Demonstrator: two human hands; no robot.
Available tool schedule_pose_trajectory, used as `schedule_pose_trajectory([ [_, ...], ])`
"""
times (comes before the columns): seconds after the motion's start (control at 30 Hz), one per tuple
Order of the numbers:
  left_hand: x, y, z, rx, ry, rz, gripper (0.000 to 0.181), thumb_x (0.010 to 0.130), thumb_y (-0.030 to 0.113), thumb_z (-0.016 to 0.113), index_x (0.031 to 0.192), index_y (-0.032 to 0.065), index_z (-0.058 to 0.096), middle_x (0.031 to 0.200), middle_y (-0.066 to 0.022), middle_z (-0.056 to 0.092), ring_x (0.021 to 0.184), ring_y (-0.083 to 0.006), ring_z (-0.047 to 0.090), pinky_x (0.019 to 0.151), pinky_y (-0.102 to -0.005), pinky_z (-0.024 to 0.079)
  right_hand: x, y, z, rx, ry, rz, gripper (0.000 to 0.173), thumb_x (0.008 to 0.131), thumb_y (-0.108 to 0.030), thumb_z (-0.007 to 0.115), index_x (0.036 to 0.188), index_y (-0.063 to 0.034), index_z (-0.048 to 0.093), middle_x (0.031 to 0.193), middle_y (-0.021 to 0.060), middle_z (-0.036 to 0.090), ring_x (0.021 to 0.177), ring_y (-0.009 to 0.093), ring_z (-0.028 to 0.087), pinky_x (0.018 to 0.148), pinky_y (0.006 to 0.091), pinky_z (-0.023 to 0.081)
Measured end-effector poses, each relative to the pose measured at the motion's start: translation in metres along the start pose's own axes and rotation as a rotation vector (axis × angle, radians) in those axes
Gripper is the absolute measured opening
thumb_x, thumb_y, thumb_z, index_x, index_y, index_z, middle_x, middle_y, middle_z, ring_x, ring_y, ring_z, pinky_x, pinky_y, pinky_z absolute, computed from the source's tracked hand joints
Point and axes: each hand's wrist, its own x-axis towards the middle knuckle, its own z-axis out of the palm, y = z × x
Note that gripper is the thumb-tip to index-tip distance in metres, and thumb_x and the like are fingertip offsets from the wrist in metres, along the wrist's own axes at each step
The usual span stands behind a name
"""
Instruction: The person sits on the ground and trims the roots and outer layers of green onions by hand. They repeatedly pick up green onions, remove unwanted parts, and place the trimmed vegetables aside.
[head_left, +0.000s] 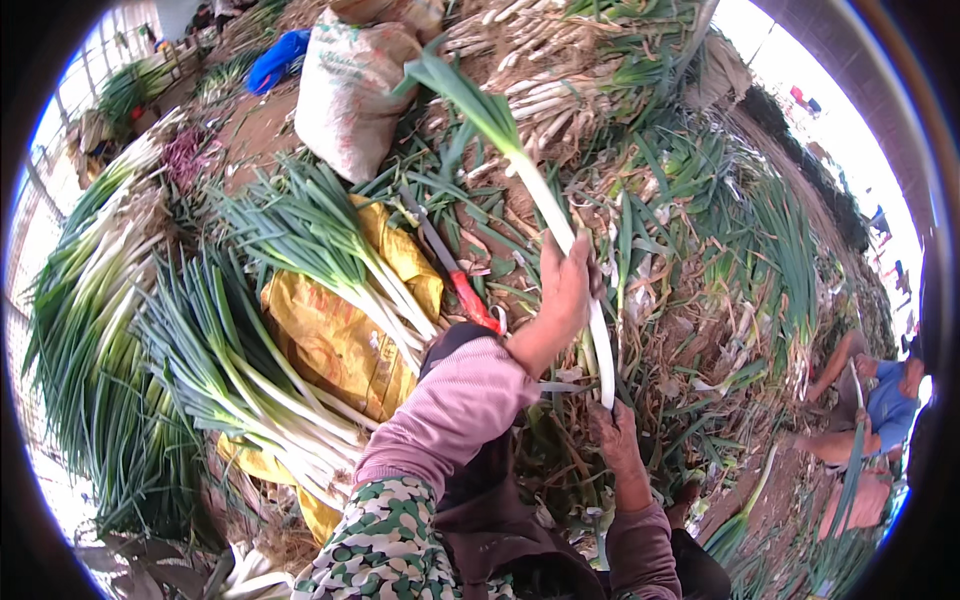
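A large green onion (551, 202) with a white stem and green leaves slants up and away in front of me. My left hand (566, 277) is closed around the middle of its white stem. At the stem's lower end, the fingers of my right hand (619, 442) grip the root end, which they partly hide. Left of my left hand lies a knife (439, 247) with a red handle (474, 301). Bunches of clean green onions (300, 232) rest on a yellow woven sack (330, 330), and more stems (247, 382) lie beside my left forearm.
A long heap of green onions (97, 300) lines the far left. Ahead stand a stuffed white woven sack (352, 90) and a pile of untrimmed onions (555, 90). Peeled leaves (675, 300) litter the ground at right. Another person in a blue shirt (892, 405) sits at far right, holding an onion.
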Motion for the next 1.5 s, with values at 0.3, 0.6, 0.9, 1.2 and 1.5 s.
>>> schedule_pose_trajectory([
  [0.3, 0.111, 0.162, -0.100, 0.062, -0.032, 0.191, 0.015, 0.091, 0.018, 0.049, 0.080, 0.0090, 0.044, 0.062, 0.0009, 0.041, 0.050, -0.0091, 0.036, 0.043, -0.0225, 0.029, -0.026, 0.144, -0.108, -0.645, 0.311, 0.193, 0.030, 0.086, -0.025, 0.054, 0.081, 0.0037, 0.061, 0.061, 0.0064, 0.057, 0.059, 0.017, 0.057, 0.053, 0.0315, 0.042],
  [0.6, 0.078, 0.124, -0.215, 0.999, 0.348, -0.127, 0.056, 0.086, 0.025, 0.057, 0.137, 0.0125, 0.037, 0.128, -0.0124, 0.047, 0.113, -0.0281, 0.047, 0.091, -0.0360, 0.038, -0.011, 0.203, -0.152, -0.656, 0.357, 0.183, 0.025, 0.078, -0.020, 0.061, 0.090, 0.0018, 0.062, 0.073, 0.0136, 0.062, 0.066, 0.023, 0.060, 0.062, 0.0347, 0.045],
  [0.9, -0.084, 0.015, 0.077, 0.629, -0.979, 0.011, 0.030, 0.074, 0.015, 0.061, 0.099, -0.0007, 0.060, 0.094, -0.0106, 0.063, 0.075, -0.0219, 0.062, 0.071, -0.0310, 0.048, 0.142, 0.188, -0.100, -0.580, 0.447, 0.115, 0.029, 0.079, -0.018, 0.063, 0.103, -0.0026, 0.057, 0.096, 0.0207, 0.060, 0.093, 0.038, 0.056, 0.079, 0.0456, 0.044],
  [1.2, -0.079, -0.009, 0.108, 0.946, -1.448, -0.070, 0.015, 0.069, 0.017, 0.057, 0.080, 0.0070, 0.056, 0.063, -0.0028, 0.052, 0.063, -0.0180, 0.056, 0.058, -0.0301, 0.042, 0.161, 0.202, -0.095, -0.989, 0.213, 0.527, 0.051, 0.077, -0.030, 0.068, 0.117, -0.0056, 0.049, 0.113, 0.0241, 0.051, 0.104, 0.039, 0.051, 0.086, 0.0457, 0.045],
  [1.5, -0.121, 0.005, 0.093, 0.891, -1.763, 0.504, 0.029, 0.075, 0.021, 0.056, 0.094, -0.0006, 0.060, 0.085, -0.0076, 0.058, 0.069, -0.0220, 0.057, 0.070, -0.0369, 0.046, 0.118, 0.193, -0.097, -0.950, 0.290, 0.244, 0.041, 0.077, -0.030, 0.068, 0.099, -0.0010, 0.049, 0.091, 0.0211, 0.059, 0.088, 0.039, 0.058, 0.074, 0.0458, 0.046],
])
